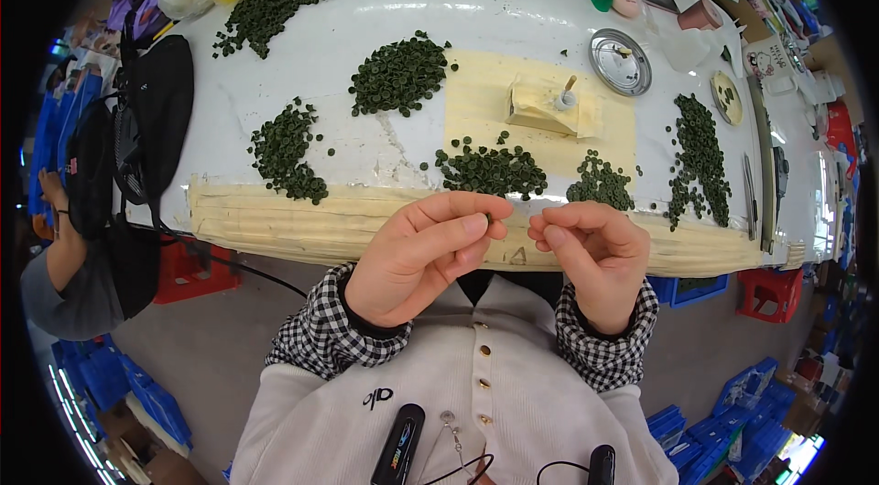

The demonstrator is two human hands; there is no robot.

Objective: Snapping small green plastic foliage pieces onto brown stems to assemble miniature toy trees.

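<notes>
1. Pinched between thumb and fingers, the left hand (pixel 430 251) is closed on one small dark green piece (pixel 489 220), of which only a sliver shows. On the right hand (pixel 604 256), thumb and fingers are curled close together; from where I stand, I cannot tell whether anything is between them.

2. Taking the space between the hands as the clock's centre and twelve as straight ahead of the worker, the held piece sits at about ten o'clock, over the cream taped edge (pixel 302 224) of the white table.

3. Loose pieces of the same colour lie in heaps: the nearest heap (pixel 494 172) at eleven, a smaller heap (pixel 600 185) at two, and a long heap (pixel 699 160) farther out, also at two.

4. Weight should be next to nothing, I'd judge, so a light pinch ought to do. The loose ones look like little moulded discs, probably fairly firm, though sight alone can't settle stiffness.

5. Breakage seems a small worry; slipping seems the greater one, since such a tiny rounded edge could easily roll out of a fingertip.

6. For a hold, I'd favour opposite sides of the rim, using thumb pad and index pad, leaving the flat face uncovered.
</notes>
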